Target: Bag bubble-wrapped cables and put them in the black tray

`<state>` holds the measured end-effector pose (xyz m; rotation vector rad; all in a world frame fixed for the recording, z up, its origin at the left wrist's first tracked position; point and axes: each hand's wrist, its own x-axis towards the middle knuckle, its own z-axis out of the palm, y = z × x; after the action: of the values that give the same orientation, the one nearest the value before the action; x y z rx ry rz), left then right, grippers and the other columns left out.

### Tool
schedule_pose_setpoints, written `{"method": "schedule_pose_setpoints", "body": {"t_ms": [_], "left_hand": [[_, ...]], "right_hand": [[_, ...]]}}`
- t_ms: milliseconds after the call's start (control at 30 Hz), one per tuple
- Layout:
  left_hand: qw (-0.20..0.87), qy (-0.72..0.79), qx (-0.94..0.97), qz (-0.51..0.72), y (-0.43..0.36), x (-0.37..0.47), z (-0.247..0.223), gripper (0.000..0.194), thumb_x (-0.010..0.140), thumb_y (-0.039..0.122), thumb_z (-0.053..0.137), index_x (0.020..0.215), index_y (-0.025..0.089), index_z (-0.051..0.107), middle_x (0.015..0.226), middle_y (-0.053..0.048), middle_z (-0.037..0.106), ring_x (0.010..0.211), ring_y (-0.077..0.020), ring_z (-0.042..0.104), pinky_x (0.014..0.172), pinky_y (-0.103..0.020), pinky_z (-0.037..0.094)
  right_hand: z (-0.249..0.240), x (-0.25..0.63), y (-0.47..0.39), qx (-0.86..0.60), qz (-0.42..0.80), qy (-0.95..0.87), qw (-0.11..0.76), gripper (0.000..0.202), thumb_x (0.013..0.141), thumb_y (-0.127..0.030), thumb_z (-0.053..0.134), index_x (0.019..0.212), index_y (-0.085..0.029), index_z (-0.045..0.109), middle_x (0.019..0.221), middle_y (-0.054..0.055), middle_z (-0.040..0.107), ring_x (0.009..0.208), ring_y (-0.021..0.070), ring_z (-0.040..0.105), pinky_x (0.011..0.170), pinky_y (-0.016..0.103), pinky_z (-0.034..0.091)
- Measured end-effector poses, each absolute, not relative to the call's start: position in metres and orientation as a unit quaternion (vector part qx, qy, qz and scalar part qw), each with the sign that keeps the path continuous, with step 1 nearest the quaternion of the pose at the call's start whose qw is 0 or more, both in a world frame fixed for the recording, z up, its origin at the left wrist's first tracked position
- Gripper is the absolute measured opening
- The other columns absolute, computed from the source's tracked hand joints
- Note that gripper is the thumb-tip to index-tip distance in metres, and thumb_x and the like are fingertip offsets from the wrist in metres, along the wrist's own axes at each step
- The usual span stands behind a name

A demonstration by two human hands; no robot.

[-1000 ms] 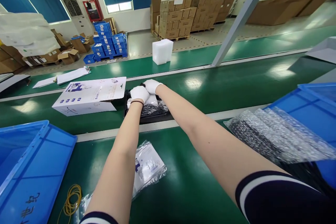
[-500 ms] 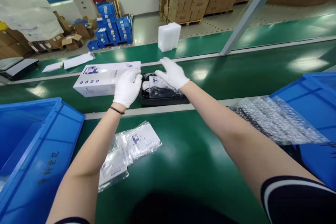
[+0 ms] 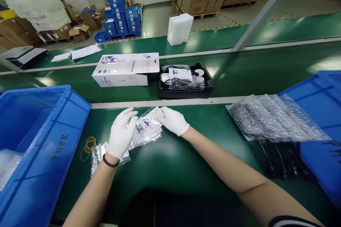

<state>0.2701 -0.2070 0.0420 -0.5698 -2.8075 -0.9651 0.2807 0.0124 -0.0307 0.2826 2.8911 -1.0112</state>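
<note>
My right hand (image 3: 173,120), in a white glove, pinches the top edge of a clear bag with a printed leaflet (image 3: 150,125) and tilts it up. My left hand (image 3: 122,133), also gloved, is held over the bagged leaflets with its fingers apart, holding nothing. Part of the other bagged leaflets (image 3: 98,156) is hidden under that hand and wrist. Beyond my hands, a black tray (image 3: 183,94) holds wrapped white parts, cables and a printed leaflet (image 3: 181,73). The tray sits at the open end of a printed white box (image 3: 125,67).
Blue bins (image 3: 71,120) flank the bench on the left and right (image 3: 325,156). Yellow rubber bands (image 3: 90,144) lie beside the left bin. Bubble-wrapped items (image 3: 277,118) with black cables rest at the right. White foam blocks (image 3: 179,30) stand on the far ledge near a slanted post (image 3: 266,14).
Both hands have drawn back from the white box and black tray to the bagged leaflets. My right hand has taken hold of one bag's edge. The view has shifted.
</note>
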Motion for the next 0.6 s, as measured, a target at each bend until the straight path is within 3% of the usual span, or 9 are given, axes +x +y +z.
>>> {"method": "schedule_pose_setpoints", "body": {"t_ms": [100,133,233,300,400,467,600], "left_hand": [[-0.002,-0.904,-0.123,-0.409,-0.193,0.288,0.017,0.039,0.089,0.042,0.052,0.124,0.03,0.062,0.154,0.001,0.031,0.139,-0.0264,0.034,0.116,-0.041,0.032],[-0.046,-0.881,-0.112,-0.457,-0.185,0.292,0.01,0.042,0.089,0.042,0.054,0.129,0.03,0.058,0.155,0.0,0.029,0.139,-0.027,0.035,0.114,-0.041,0.036],[-0.152,-0.793,-0.091,-0.584,-0.161,0.296,-0.004,0.042,0.092,0.036,0.05,0.132,0.026,0.056,0.14,-0.006,0.052,0.124,-0.0251,0.053,0.104,-0.04,0.047],[-0.152,-0.771,-0.092,-0.612,-0.148,0.299,-0.007,0.036,0.093,0.032,0.049,0.125,0.024,0.061,0.13,-0.006,0.06,0.121,-0.0234,0.056,0.107,-0.04,0.044],[-0.162,-0.775,-0.119,-0.599,-0.136,0.306,-0.01,0.031,0.093,0.031,0.051,0.119,0.027,0.066,0.132,-0.002,0.059,0.128,-0.0229,0.05,0.114,-0.04,0.034],[-0.194,-0.775,-0.128,-0.587,-0.132,0.314,-0.015,0.03,0.093,0.032,0.05,0.118,0.029,0.067,0.133,-0.001,0.059,0.129,-0.0239,0.049,0.114,-0.042,0.034],[-0.223,-0.775,-0.133,-0.576,-0.126,0.325,-0.028,0.03,0.093,0.03,0.049,0.116,0.029,0.068,0.131,-0.001,0.06,0.128,-0.0243,0.049,0.114,-0.043,0.033]], "right_hand": [[-0.022,0.299,0.02,0.105,-0.372,0.922,-0.017,0.022,0.099,-0.03,0.037,0.106,-0.016,0.052,0.098,0.009,0.063,0.089,0.0251,0.061,0.073,0.032,0.047],[-0.019,0.305,0.02,0.098,-0.39,0.915,-0.025,0.025,0.101,-0.031,0.033,0.107,-0.016,0.051,0.099,0.008,0.064,0.088,0.023,0.061,0.071,0.031,0.048],[-0.008,0.312,0.032,0.06,-0.423,0.903,-0.046,0.029,0.102,-0.037,0.033,0.107,-0.018,0.054,0.101,0.006,0.065,0.088,0.0209,0.062,0.073,0.03,0.05],[0.0,0.302,0.056,0.043,-0.379,0.916,-0.122,0.031,0.1,-0.039,0.039,0.114,-0.018,0.056,0.116,0.008,0.061,0.104,0.0246,0.057,0.089,0.036,0.046],[0.003,0.271,0.107,0.084,-0.191,0.946,-0.249,0.046,0.097,-0.041,0.046,0.134,-0.015,0.048,0.139,0.015,0.044,0.128,0.0348,0.036,0.107,0.051,0.028],[-0.005,0.254,0.138,0.116,-0.083,0.962,-0.235,0.059,0.094,-0.044,0.05,0.142,-0.011,0.04,0.145,0.018,0.036,0.133,0.0401,0.026,0.107,0.057,0.022],[-0.03,0.247,0.169,0.105,0.012,0.973,-0.205,0.079,0.09,-0.048,0.056,0.15,-0.007,0.025,0.151,0.018,0.024,0.136,0.0409,0.017,0.108,0.055,0.02]]}}
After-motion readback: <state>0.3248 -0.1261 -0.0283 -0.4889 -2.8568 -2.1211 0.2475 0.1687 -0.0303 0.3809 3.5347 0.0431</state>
